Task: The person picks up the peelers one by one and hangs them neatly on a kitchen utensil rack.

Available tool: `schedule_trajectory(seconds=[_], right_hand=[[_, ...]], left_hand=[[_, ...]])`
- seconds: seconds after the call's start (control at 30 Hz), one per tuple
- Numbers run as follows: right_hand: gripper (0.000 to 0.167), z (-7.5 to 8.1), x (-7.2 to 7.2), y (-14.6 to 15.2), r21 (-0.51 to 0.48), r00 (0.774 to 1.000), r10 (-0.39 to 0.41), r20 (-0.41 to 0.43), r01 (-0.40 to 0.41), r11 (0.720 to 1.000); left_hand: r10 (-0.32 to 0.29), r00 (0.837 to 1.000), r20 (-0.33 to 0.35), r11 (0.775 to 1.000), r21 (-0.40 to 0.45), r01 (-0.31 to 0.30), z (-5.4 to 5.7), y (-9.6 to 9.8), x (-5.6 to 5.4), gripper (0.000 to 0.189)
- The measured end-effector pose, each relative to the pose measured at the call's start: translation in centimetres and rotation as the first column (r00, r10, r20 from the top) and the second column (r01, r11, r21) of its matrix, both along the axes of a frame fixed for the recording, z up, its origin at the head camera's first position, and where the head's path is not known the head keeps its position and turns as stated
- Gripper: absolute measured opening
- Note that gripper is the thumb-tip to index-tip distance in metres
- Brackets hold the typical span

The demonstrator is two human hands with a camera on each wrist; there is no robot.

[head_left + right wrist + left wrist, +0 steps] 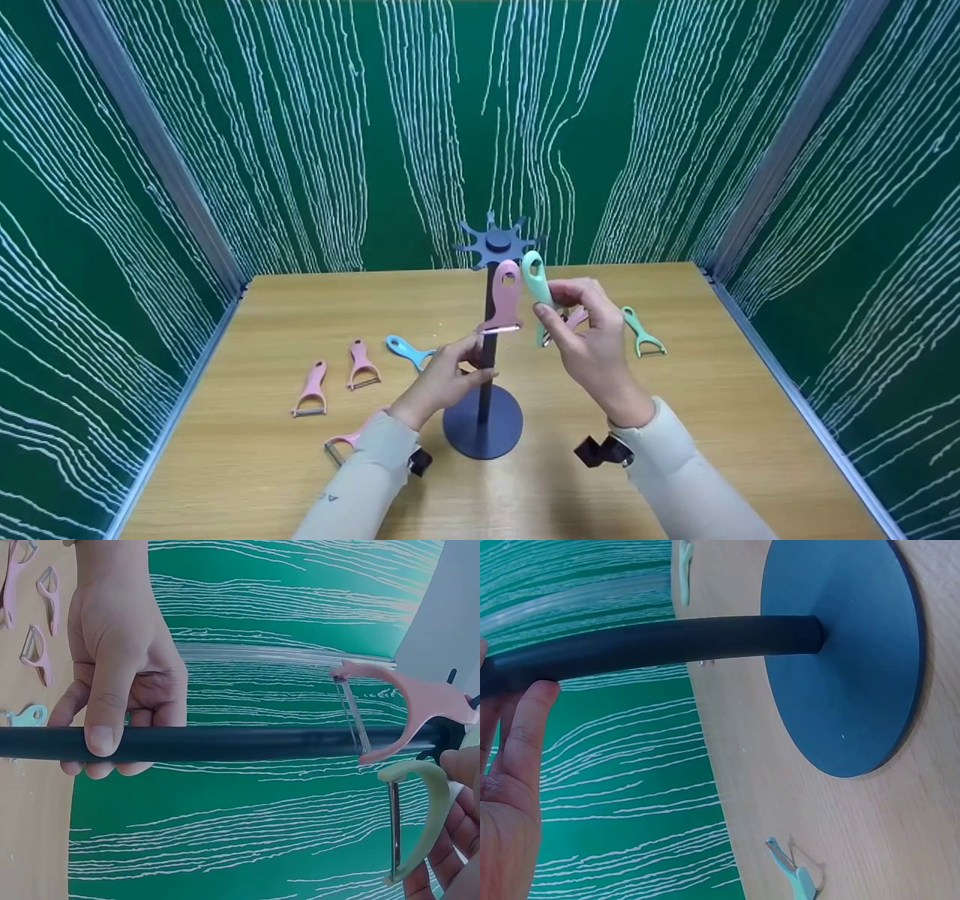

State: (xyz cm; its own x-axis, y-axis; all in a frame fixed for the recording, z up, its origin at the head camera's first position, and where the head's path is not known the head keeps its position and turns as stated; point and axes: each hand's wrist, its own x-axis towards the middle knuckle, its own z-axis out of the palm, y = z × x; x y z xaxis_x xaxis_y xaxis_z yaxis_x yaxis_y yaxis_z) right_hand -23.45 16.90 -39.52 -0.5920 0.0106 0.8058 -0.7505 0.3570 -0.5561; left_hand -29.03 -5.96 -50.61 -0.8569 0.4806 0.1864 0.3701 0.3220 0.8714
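Observation:
A dark stand has a round base (484,435), an upright pole (262,744) and a star-shaped top (497,241) with several notched arms. My left hand (448,375) holds the pole about midway, thumb in front and fingers behind in the right wrist view. From the near side of the top hangs a pink peeler (507,300), blade down. My right hand (596,345) pinches a light green peeler (534,271) by its handle, just right of the pink one. The green peeler's holed end points up near the star arms; its blade (394,825) faces down.
On the wooden table (247,465) left of the stand lie pink peelers (311,390) and a blue peeler (405,349). One more pink peeler (346,441) is partly under my left sleeve. To the right lies a green peeler (640,332); another pink peeler (577,318) is partly behind my right hand.

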Motion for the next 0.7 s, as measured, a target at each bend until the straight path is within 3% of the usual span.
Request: schedule_trajectory(seconds=[0.7], right_hand=[[0.033, 0.0, -0.1, 0.9, 0.002, 0.999, 0.02, 0.034, -0.02, 1.0]], left_hand=[[-0.018, 1.0, -0.025, 1.0, 0.015, 0.018, 0.0, 0.0, 0.0, 0.012]])
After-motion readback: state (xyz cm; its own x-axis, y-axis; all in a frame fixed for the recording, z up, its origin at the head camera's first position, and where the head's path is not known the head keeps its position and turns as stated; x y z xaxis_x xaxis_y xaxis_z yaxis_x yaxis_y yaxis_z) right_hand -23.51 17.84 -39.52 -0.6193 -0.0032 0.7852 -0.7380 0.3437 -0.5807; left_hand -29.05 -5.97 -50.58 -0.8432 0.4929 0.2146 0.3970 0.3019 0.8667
